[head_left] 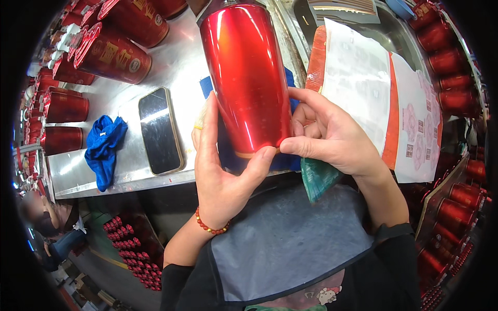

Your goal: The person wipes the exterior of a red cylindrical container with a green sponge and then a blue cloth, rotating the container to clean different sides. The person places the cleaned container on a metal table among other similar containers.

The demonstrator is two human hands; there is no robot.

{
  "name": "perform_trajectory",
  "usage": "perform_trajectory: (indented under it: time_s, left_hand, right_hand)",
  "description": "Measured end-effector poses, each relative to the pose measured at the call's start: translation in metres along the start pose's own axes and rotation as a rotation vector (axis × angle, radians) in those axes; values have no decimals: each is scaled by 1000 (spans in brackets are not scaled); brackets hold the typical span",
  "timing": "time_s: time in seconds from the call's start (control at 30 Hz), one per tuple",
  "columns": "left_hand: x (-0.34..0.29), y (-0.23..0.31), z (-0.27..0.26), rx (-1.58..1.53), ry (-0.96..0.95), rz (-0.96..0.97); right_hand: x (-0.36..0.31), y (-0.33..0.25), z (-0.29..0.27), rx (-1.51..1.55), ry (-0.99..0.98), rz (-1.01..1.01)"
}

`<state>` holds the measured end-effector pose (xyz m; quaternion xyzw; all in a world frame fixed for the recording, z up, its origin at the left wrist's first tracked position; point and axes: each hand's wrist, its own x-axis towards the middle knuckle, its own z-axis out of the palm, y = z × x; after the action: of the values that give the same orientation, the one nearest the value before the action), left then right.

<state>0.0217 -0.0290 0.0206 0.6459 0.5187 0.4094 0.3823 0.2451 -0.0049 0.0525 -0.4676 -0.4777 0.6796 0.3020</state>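
On the left of the steel bench, printed, gold-lettered red metallic canisters stand toward the far corner; I cannot see what is inside them. Nearer the left end of the near edge lies a crumpled bright-blue cloth, and right of it a black, gold-framed smartphone, its long side running away from the near edge.

The left hand grasps a glossy, plain red tapered canister, fingers along its left side and thumb at its near rim. The canister is between the two hands, over the bench's near edge and above a dark-blue cloth. Its long axis points away from the person, the far end leaning slightly left; that end looks wider and meets a dark fitting, and its inside is hidden. Neither hand is nearer: both touch it, thumb tips just beside each other at the near end.

The right hand grips the right side with forefinger and thumb, other fingers curled. Beneath it hangs a green translucent pointed piece. Farther right lie white-and-orange printed sheets, then more red canisters, contents unseen.
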Motion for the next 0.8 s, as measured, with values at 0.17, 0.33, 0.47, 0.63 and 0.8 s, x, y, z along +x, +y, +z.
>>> perform_trajectory:
  time_s: [0.17,0.33,0.47,0.63,0.8]
  left_hand:
    - [1,0,0,5,-6,5]
    - [0,-1,0,-35,-5,-21]
    - [0,-2,-1,-48,-20,-17]
    - [-4,-6,-3,-184,-21,-56]
    - [-34,-21,-13,97,108,326]
  right_hand:
    - [2,8,-1,45,20,-63]
    - [3,7,-7,116,-36,-14]
    - [3,6,-8,120,-36,-2]
    - [6,6,-8,74,-37,-40]
    - [32,-5,-34,21,-30,-84]
